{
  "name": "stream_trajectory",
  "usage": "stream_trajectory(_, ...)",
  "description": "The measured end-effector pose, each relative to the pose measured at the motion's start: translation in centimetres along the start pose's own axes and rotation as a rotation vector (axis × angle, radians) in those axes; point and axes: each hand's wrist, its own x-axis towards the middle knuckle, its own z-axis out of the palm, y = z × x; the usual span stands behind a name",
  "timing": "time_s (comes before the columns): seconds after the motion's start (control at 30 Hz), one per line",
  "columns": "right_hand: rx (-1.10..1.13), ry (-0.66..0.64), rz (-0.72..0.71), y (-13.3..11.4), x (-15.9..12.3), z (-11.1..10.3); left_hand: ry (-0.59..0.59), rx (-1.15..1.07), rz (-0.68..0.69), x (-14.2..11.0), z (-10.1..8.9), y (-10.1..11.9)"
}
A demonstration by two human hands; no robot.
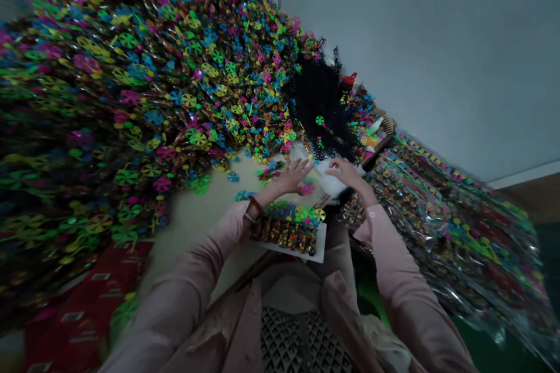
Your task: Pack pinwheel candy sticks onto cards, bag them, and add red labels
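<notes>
White plastic film [331, 185] lies just under my right hand [345, 172], at 12 o'clock from my lap. That hand's thumb and forefinger curl toward each other; whether they pinch the film I cannot tell, the tips being too small and blurred. My left hand [294, 177], at 9 o'clock from the right, is open wide, fingers apart, with no hold that I can see; whatever lies beneath its palm is hidden. Toward 7 o'clock, pinwheel-topped candy tubes [286, 235] lie in a row on a white tray [321, 245], partly covered by my left forearm. At 12 o'clock beyond my hands sits a tangle of black toothed strips [312, 93], too dark to separate. A red cap [349, 78] shows at 1 o'clock. From 9 to 12 spreads a heap of pinwheel-topped tubes [188, 70], blurred and cut off at the left. Clear-wrapped packs [455, 227] lie at 4 o'clock, glare masking their contents.
</notes>
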Motion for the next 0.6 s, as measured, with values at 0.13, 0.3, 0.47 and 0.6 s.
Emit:
stream_trajectory(0.13,-0.031,-0.130,-0.001,-0.2,-1.1,3.6,-0.023,-0.135,-0.069,0.6,1.6,-0.8)
stream_trajectory(0.3,0.012,-0.037,0.030,0.5,-1.4,5.1,0.058,-0.263,-0.015,-1.2,0.2,-2.6)
stream_trajectory(0.47,0.023,0.113,0.012,-0.4,0.8,0.9,0.065,-0.138,0.058,-3.0,-2.4,-1.4)
stream_trajectory(0.6,-0.018,0.263,-0.076,-4.1,2.3,-3.1,0.262,0.015,-0.005,-2.6,-2.6,2.4)
